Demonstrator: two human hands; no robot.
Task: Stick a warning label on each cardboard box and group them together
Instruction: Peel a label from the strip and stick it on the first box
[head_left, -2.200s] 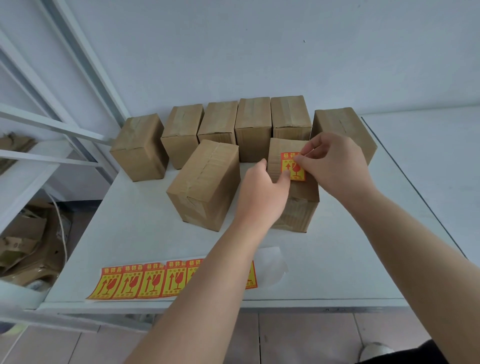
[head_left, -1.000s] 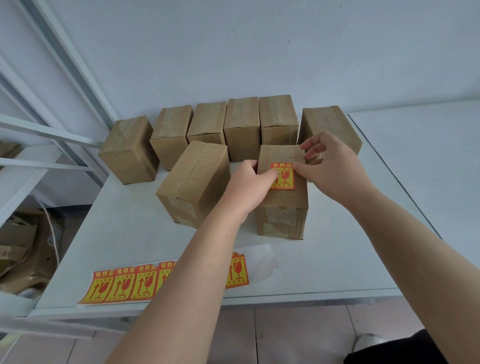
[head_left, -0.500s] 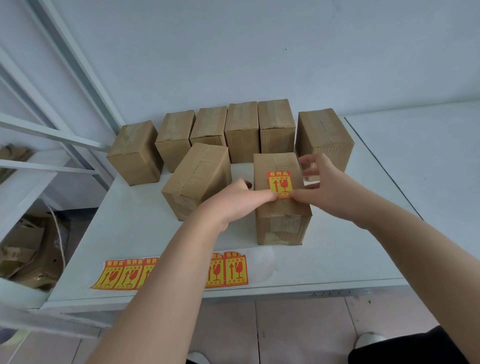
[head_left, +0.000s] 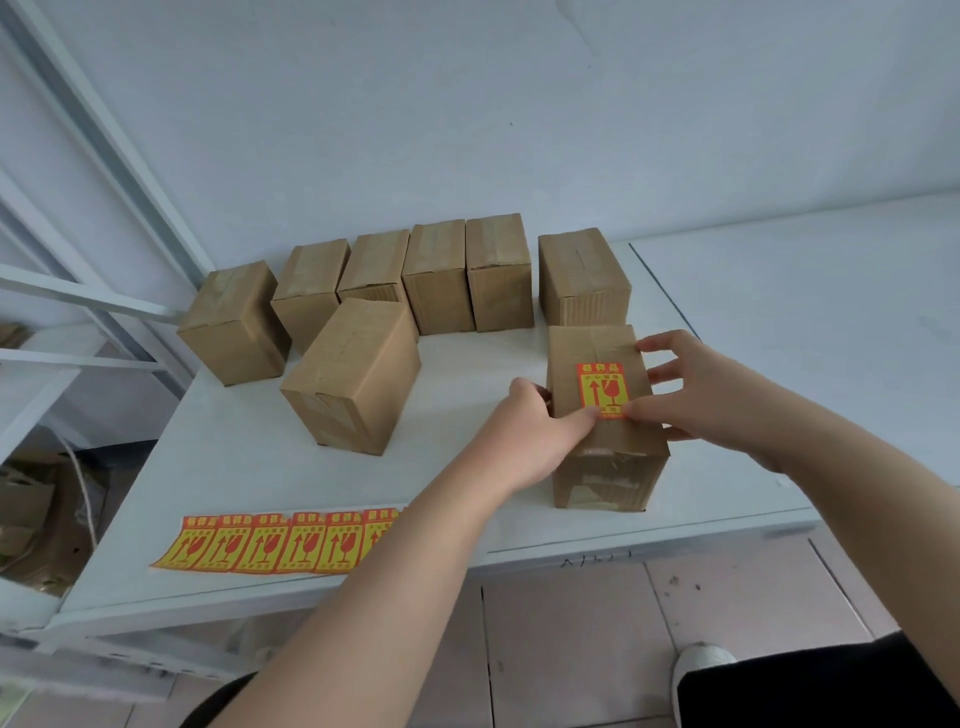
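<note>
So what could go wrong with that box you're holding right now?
1. The brown cardboard box with the label stands near the front edge of the white table; a careless push could tip it off.
2. The left hand and right hand press only the lower edge of the red-and-yellow warning label, so its top may lift.
3. The left forearm hangs over the strip of spare red-and-yellow labels and might drag it.

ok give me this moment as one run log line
step: pressing warning label onto cardboard box | left hand: on box | right hand: on box | label strip: table front
</note>
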